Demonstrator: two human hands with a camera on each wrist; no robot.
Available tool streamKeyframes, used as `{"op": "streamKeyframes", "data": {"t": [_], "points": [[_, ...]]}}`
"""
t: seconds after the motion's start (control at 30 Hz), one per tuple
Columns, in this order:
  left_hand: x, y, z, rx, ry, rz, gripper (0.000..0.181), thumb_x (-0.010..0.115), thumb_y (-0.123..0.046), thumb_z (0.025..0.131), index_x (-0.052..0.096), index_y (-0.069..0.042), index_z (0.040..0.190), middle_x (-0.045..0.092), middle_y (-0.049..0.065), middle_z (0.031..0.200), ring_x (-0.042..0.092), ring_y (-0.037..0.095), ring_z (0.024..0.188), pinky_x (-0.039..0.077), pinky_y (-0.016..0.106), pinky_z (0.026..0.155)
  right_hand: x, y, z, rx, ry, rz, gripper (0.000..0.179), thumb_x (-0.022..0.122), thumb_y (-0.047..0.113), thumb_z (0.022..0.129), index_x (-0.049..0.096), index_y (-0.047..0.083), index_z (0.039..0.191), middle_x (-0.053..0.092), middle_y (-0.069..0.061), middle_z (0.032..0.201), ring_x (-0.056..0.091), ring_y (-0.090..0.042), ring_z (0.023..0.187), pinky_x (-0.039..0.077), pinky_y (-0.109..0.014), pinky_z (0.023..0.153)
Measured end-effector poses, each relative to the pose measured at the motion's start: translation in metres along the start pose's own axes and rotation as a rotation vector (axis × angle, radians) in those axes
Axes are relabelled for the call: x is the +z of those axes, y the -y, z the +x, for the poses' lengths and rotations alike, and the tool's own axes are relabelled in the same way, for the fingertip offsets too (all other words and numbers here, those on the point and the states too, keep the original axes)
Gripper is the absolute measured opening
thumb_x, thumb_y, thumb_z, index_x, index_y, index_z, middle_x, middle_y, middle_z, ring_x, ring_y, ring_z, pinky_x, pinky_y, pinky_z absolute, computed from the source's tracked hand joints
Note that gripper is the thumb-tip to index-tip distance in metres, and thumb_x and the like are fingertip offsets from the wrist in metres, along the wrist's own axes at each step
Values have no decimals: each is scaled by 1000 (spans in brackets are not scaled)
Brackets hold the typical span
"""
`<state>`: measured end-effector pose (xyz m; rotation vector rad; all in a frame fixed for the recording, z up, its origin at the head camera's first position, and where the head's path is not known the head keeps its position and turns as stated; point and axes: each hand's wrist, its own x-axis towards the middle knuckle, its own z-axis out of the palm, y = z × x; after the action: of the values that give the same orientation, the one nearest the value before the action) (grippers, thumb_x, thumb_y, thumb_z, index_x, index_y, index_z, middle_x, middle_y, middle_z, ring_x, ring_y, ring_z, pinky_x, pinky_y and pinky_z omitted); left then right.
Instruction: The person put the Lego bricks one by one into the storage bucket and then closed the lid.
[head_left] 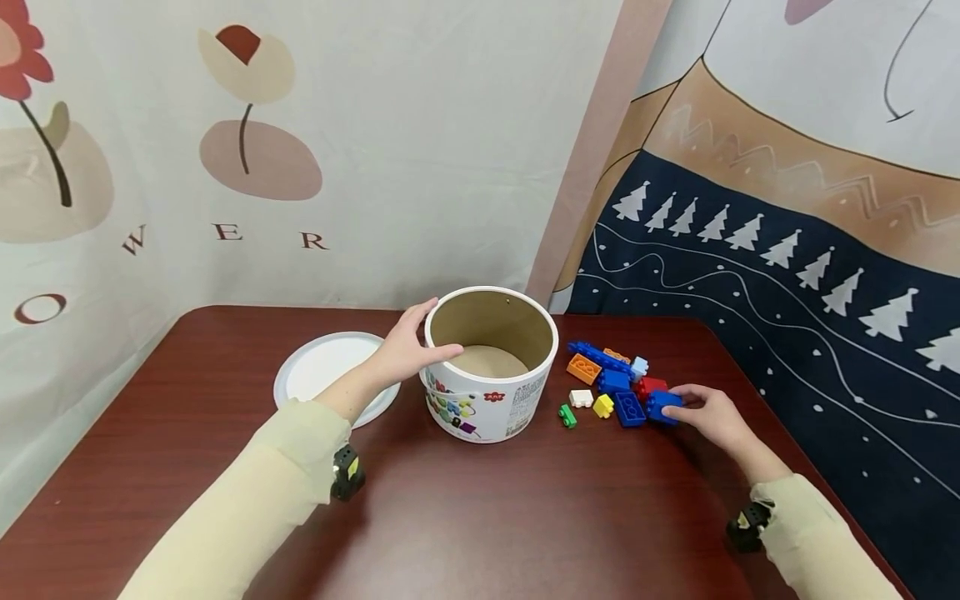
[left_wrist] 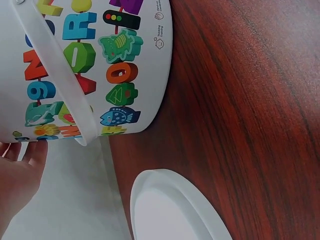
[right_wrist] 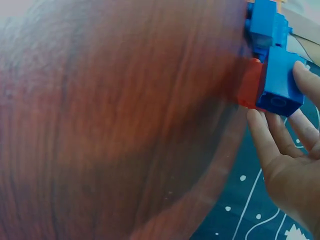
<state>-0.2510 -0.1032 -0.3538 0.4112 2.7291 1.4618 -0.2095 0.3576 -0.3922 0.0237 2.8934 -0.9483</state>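
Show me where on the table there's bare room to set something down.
Bare table lies in front of the bucket, between the sleeves, and left of the lid. Crowded: the block pile right of the bucket, where the right hand grips a blue block.

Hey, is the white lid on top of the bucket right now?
No, the white lid lies on the table, beside the open bucket.

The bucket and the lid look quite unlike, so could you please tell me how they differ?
The bucket is deep and stands upright with its top open, while the lid is shallow and lies flat. The bucket's wall carries colourful printed pictures; the lid looks plain white. The left hand rests on the bucket's rim, whereas the lid is untouched. Both are round and on the table.
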Motion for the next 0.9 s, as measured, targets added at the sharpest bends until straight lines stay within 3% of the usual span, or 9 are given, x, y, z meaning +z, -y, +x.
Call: {"op": "streamKeyframes", "data": {"t": [0.1,0.33,0.6,0.9], "points": [[-1,0,0,3,-5,3,89,73,-29,79,22,-4,148,26,19,150,29,36,137,29,53,110,-4,5,1,-4,-3,25,55,64,38,87,55,-5,120,58,-27,110,55,-27,92,52,-28,72],[-2,1,-1,7,-13,-16,88,72,-28,80,22,-4,148,25,19,150,29,35,137,30,51,110,-14,21,3,-33,-4,64,55,61,39,89,53,-4,124,56,-27,114,54,-26,94,53,-32,75],[0,1,-2,-3,-8,-17,89,72,-29,80,21,-5,149,24,19,151,27,35,138,28,53,111,-20,39,6,-84,-42,66,53,60,39,90,54,-1,124,60,-23,111,55,-23,91,51,-24,71],[4,-1,-1,-6,-7,-19,89,72,-31,80,21,-7,149,23,17,152,26,34,139,28,52,111,-26,67,10,-122,-57,85,54,59,40,90,53,1,127,59,-23,116,56,-24,95,50,-23,74]]}}
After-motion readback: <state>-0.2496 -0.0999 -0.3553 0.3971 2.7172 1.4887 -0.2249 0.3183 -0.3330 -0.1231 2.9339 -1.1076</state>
